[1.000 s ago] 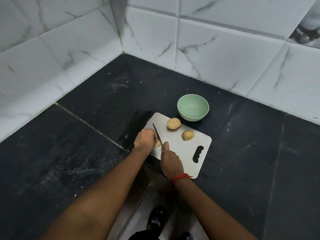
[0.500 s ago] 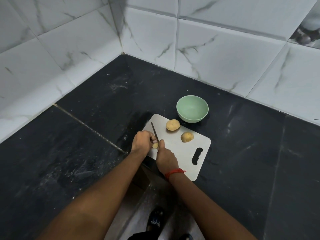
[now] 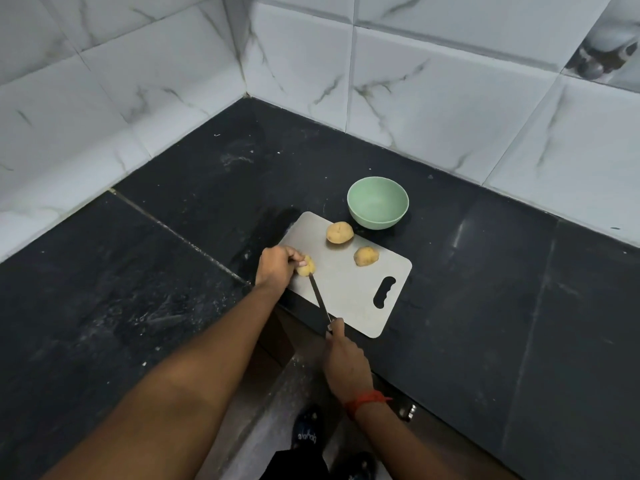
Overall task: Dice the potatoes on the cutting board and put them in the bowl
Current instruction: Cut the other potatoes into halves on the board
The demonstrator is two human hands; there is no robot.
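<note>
Biggest of all, a black tabletop (image 3: 485, 289), set in a corner of white tiled walls (image 3: 450, 98); lots of room, but all the work close to the front edge, likely so the arms need not stretch.

Next, a grey cutting board (image 3: 349, 292), flat on the tabletop near that front edge, handle hole to the right; guards the tabletop from the blade.

Then a green bowl (image 3: 377, 221), just past the far side of the board, so close that touching or not cannot be told; nothing to see inside; sits there, at a guess, so cut bits have a short trip.

Then the left hand (image 3: 277, 265), on the near-left part of the board; fingers (image 3: 298, 258) curled round the held potato (image 3: 307, 266), pinning it down so it cannot roll.

Then the right hand (image 3: 346, 358), just off the near edge of the board, clenched round the handle of the knife (image 3: 319, 297); thin blade low across the board, tip right at the held potato; cutting in or only touching, hard to tell.

Smallest, two whole potatoes on the board: the far potato (image 3: 339, 232) near the bowl, the side potato (image 3: 366, 256) a little right of it and nearer; both apart from the hands, waiting for a turn.

No dice anywhere yet; looks like the very start of the job.
</note>
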